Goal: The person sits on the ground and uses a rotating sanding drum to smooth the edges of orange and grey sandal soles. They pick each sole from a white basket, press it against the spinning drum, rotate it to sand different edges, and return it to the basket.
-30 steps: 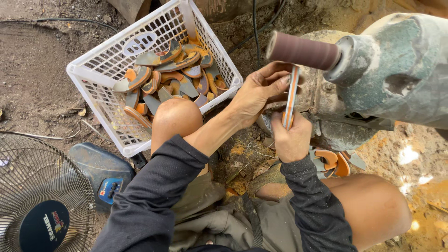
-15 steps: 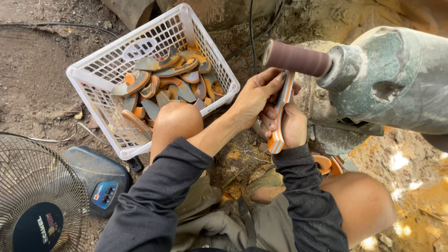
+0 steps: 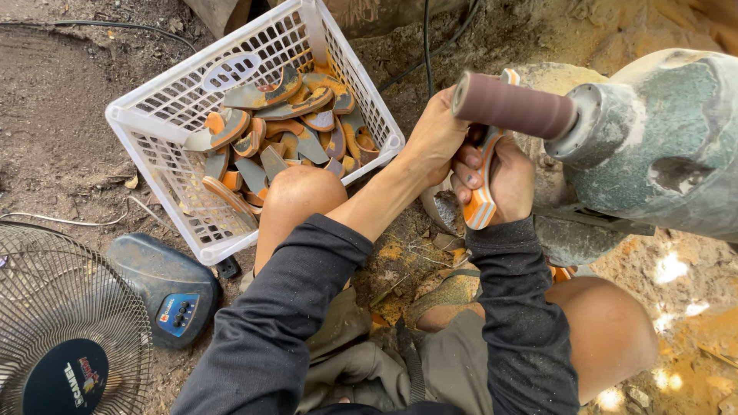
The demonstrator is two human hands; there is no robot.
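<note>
The person crouches on the dirt floor with both hands raised to a sanding drum (image 3: 513, 105), a brown cylinder that juts leftward from a large green-grey motor housing (image 3: 661, 146). Both hands are closed around one curved orange-and-grey sole piece (image 3: 482, 192). The right hand (image 3: 500, 180) wraps its lower half, fingers curled over the orange edge; the left hand (image 3: 437, 137) grips the upper half, just beside the drum's free end. The piece's long axis runs roughly upright in the head view, crossing the drum's axis almost at a right angle, and its top end passes behind the drum, so whether it touches the abrasive cannot be told. The drum lies directly above and in front of the hands, and the left hand is the nearer of the two.

To the left, well apart, stands one white plastic basket (image 3: 154, 146) holding a heap of similar orange-and-grey pieces, well over a dozen, too overlapped to count exactly. One floor fan (image 3: 61, 323) and its blue-grey base (image 3: 165, 288) sit at lower left. More orange offcuts show by the right knee (image 3: 607, 330).
</note>
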